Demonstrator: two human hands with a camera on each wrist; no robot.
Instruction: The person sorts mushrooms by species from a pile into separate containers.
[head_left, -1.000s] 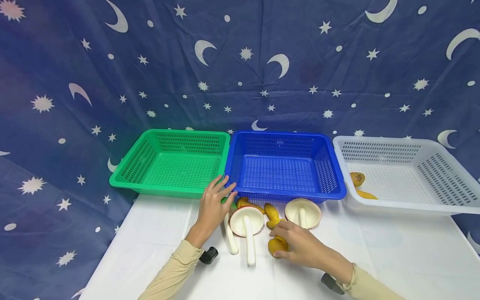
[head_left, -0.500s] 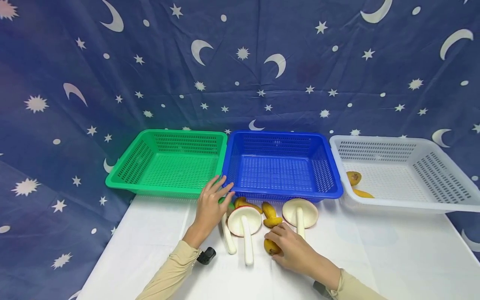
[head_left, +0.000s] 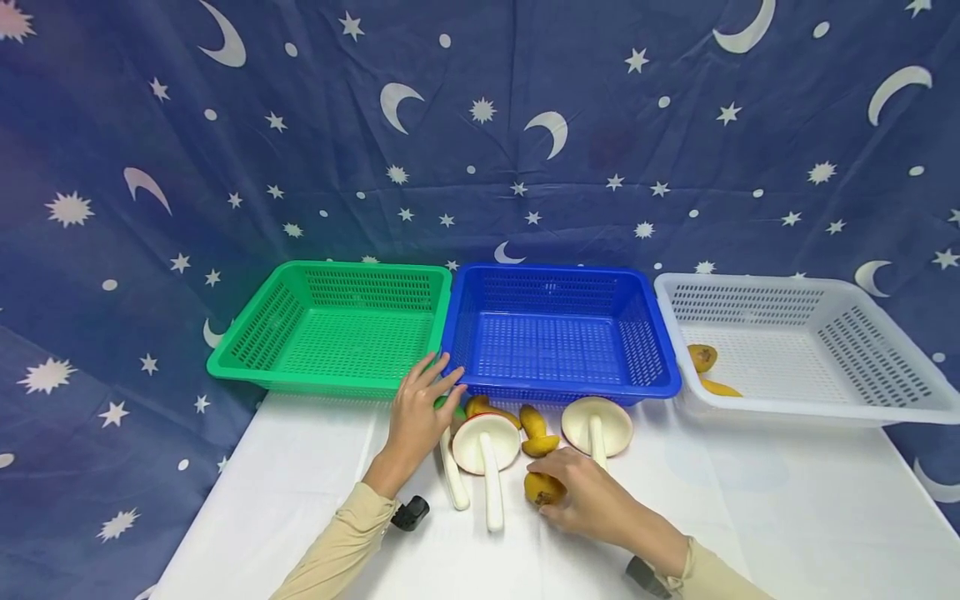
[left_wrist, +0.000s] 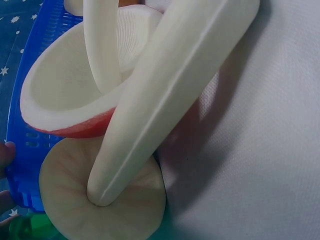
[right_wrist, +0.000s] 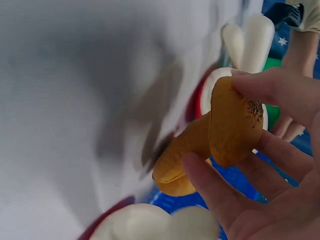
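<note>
a white-covered desk [head_left: 787, 500] stands before a dark-blue curtain [head_left: 330, 125] patterned with pale moons and stars. on it, a blue basket [head_left: 547, 346] has a green basket [head_left: 352, 342] at nine o'clock, a white basket [head_left: 787, 367] at three. the left hand [head_left: 416, 417] is released, fingers loosely spread near the blue basket's corner; at its four o'clock, the right hand [head_left: 588, 497] grasps a yellow mushroom [head_left: 543, 489] between thumb and fingers, at the blue basket's six o'clock.

"Describe the yellow mushroom [head_left: 542, 489]."

"Mustard-toned and rounded, with a rough brown patch towards six o'clock in the head view."

"Loose or held?"

"Held in the right grip [head_left: 591, 500], partly hidden, at five o'clock from that view's centre."
</note>
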